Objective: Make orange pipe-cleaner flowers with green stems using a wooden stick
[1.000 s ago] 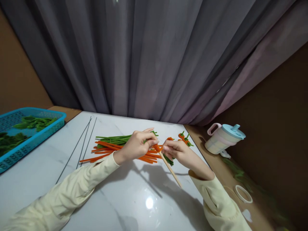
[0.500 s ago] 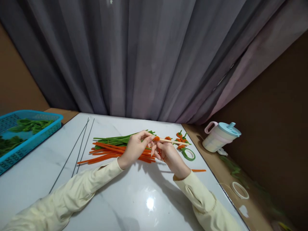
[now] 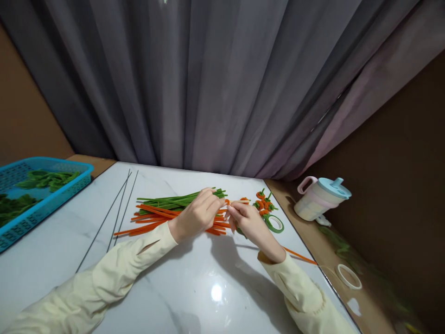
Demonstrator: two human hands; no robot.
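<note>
My left hand (image 3: 199, 212) is closed at the left end of a thin wooden stick (image 3: 239, 202), beside a small orange coil (image 3: 227, 202) wound on it. My right hand (image 3: 251, 226) is closed just right of the coil, below the stick. Its fingertips pinch the orange pipe cleaner, whose loose tail (image 3: 301, 256) shows past my right wrist; the part within my palm is hidden. Behind and under my left hand lie green pipe cleaners (image 3: 167, 203) and orange pipe cleaners (image 3: 146, 228).
Several small orange coiled pieces with green stems (image 3: 264, 204) lie right of my hands, near a green tape roll (image 3: 276, 224). Dark thin wires (image 3: 118, 208) lie left. A blue basket (image 3: 69, 185) holds leafy green pieces. A lidded cup (image 3: 321, 198) and white ring (image 3: 348, 277) stand right.
My right hand has turned and shifted slightly right and down. The orange tail by my right wrist now reaches farther right. Less of the stick shows, and my left hand has rolled over.
</note>
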